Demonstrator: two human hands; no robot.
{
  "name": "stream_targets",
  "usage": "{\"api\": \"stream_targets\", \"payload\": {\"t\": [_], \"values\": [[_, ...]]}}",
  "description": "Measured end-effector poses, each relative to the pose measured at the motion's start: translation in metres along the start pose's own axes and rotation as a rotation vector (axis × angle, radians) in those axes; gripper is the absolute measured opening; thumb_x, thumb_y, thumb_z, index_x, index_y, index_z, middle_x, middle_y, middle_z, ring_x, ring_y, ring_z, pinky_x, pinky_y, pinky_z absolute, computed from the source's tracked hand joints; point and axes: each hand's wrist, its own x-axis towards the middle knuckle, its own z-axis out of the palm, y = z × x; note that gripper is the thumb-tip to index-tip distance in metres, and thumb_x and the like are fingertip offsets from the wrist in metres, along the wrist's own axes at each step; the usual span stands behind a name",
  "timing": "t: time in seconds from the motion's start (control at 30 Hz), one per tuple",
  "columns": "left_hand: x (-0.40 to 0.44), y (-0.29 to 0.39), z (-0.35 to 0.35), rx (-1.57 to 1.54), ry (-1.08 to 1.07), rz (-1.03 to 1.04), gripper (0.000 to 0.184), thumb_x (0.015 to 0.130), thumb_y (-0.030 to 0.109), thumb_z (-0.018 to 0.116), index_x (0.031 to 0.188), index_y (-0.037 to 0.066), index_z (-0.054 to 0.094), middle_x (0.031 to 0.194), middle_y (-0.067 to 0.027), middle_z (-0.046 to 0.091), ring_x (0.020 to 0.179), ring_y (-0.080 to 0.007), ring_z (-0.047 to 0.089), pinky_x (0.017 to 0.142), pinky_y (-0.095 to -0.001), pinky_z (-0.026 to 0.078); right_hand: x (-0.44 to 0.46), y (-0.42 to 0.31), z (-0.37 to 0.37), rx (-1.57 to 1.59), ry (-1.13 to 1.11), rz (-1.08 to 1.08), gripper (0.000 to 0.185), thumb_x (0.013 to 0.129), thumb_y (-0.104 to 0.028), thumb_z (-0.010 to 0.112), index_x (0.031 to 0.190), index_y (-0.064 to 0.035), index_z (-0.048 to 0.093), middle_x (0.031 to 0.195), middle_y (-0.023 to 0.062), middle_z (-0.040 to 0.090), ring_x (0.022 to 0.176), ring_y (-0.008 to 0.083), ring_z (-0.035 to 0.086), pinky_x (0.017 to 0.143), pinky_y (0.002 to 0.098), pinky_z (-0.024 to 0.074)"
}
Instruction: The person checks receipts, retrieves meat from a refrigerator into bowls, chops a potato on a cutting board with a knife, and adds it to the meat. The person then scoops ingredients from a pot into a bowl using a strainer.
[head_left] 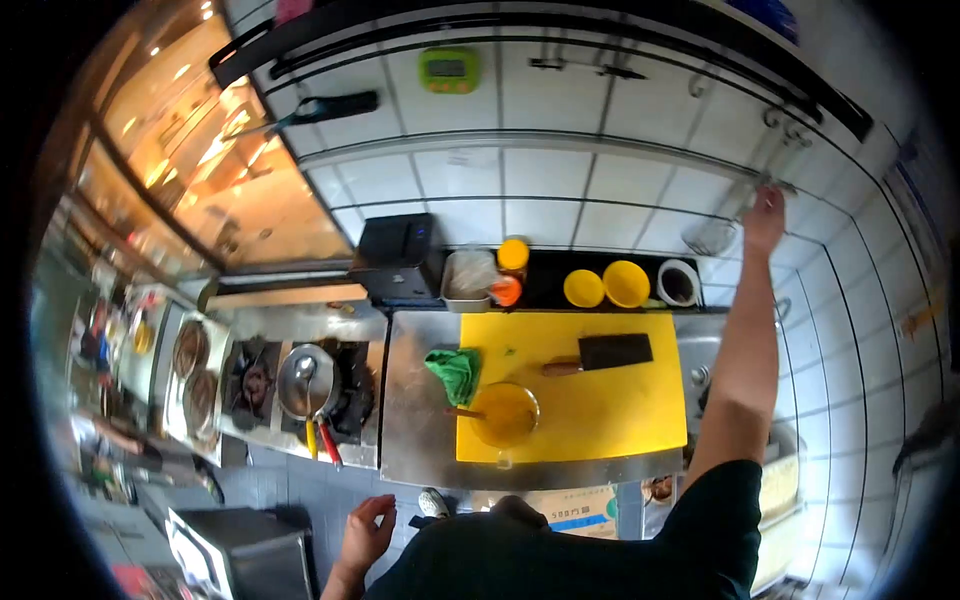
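Observation:
My right hand is raised at the upper right, its fingers closed at a utensil hanging by the tiled wall, seemingly a wire whisk or strainer. My left hand hangs low beside my body, fingers curled but apart, nothing in it. On the yellow cutting board lie a cleaver with a wooden handle and a round bowl of yellowish contents with a stick-like handle over its left rim. A green cloth rests at the board's left edge.
Left of the counter, a pan with a ladle stands on the stove. Behind the board are a black machine, a metal container, yellow bowls and a white pot. A sink lies at right.

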Motion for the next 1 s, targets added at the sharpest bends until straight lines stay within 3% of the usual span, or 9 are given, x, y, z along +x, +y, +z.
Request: {"api": "stream_targets", "payload": {"t": [0.03,0.23,0.33,0.4,0.5,0.6,0.73,0.83,1.0], "values": [[0.0,0.004,0.001,0.005,0.02,0.012,0.017,0.086,0.0,0.066,0.102,-0.004,0.069,0.097,-0.0202,0.072,0.089,-0.0347,0.071,0.081,-0.0372,0.056,0.012,0.016,0.006,-0.113,0.038,-0.159,0.04,0.098,-0.031,0.059,0.127,-0.0041,0.06,0.106,0.0132,0.073,0.095,0.0261,0.07,0.083,0.0351,0.0534],[-0.013,0.006,0.017,-0.075,0.056,-0.07,0.016,0.085,-0.001,0.066,0.101,-0.004,0.069,0.096,-0.0192,0.072,0.089,-0.0329,0.071,0.08,-0.0368,0.057,0.016,-0.015,0.012,-0.323,0.024,-0.085,0.041,0.098,-0.033,0.06,0.128,-0.0061,0.06,0.108,0.0126,0.073,0.098,0.0291,0.069,0.088,0.0372,0.0529],[-0.007,0.015,0.016,-0.011,0.051,-0.002,0.016,0.086,-0.001,0.066,0.102,-0.004,0.069,0.095,-0.0188,0.072,0.086,-0.031,0.072,0.078,-0.0363,0.057,0.039,0.049,0.033,-0.238,0.101,-0.392,0.04,0.099,-0.03,0.055,0.13,-0.0046,0.056,0.109,0.018,0.07,0.104,0.0389,0.065,0.09,0.0459,0.0509],[-0.013,-0.001,0.026,-0.062,0.055,-0.032,0.016,0.086,0.0,0.067,0.102,-0.003,0.069,0.093,-0.0185,0.072,0.084,-0.0304,0.073,0.076,-0.0364,0.057,0.024,0.032,0.024,-0.098,-0.026,-0.151,0.039,0.099,-0.024,0.052,0.132,-0.0039,0.055,0.115,0.022,0.067,0.111,0.04,0.06,0.095,0.0456,0.0481],[-0.013,0.002,0.028,-0.019,0.063,-0.027,0.017,0.088,0.004,0.068,0.103,-0.003,0.069,0.092,-0.0169,0.072,0.083,-0.026,0.073,0.073,-0.0334,0.057,0.006,-0.019,-0.001,-0.144,-0.104,-0.073,0.036,0.1,-0.018,0.048,0.132,-0.002,0.053,0.109,0.0279,0.064,0.106,0.0439,0.06,0.091,0.0498,0.0484],[-0.007,0.038,0.012,-0.03,-0.043,-0.118,0.024,0.097,0.014,0.061,0.108,-0.005,0.069,0.104,-0.0243,0.07,0.094,-0.034,0.07,0.081,-0.041,0.055,-0.003,-0.057,-0.03,-0.378,-0.105,-0.166,0.035,0.101,-0.016,0.048,0.131,-0.0015,0.053,0.102,0.0288,0.064,0.098,0.0459,0.062,0.084,0.0515,0.0504],[-0.001,0.01,0.035,-0.1,0.049,-0.022,0.016,0.088,0.004,0.068,0.103,-0.003,0.069,0.093,-0.0174,0.073,0.083,-0.0264,0.073,0.074,-0.0343,0.057,0.007,-0.074,-0.057,-0.526,-0.128,-0.236,0.03,0.102,-0.017,0.047,0.125,-0.0008,0.058,0.097,0.028,0.064,0.093,0.045,0.063,0.08,0.0507,0.0517],[-0.001,0.035,0.019,-0.024,-0.044,0.012,0.022,0.096,0.01,0.062,0.11,-0.004,0.069,0.105,-0.0234,0.071,0.096,-0.0349,0.071,0.083,-0.0398,0.056,0.018,-0.084,-0.072,-0.568,-0.137,-0.318,0.029,0.103,-0.018,0.045,0.119,-0.0003,0.061,0.096,0.0275,0.065,0.093,0.0446,0.063,0.08,0.0511,0.0518],[-0.003,0.037,0.027,-0.094,-0.032,0.004,0.02,0.095,0.008,0.062,0.111,-0.003,0.069,0.106,-0.0233,0.071,0.098,-0.0364,0.07,0.084,-0.0401,0.056,0.022,-0.102,-0.08,-0.607,-0.178,-0.307,0.029,0.104,-0.019,0.042,0.112,0.001,0.062,0.102,0.0268,0.066,0.095,0.0444,0.063,0.082,0.0518,0.0512]]}}
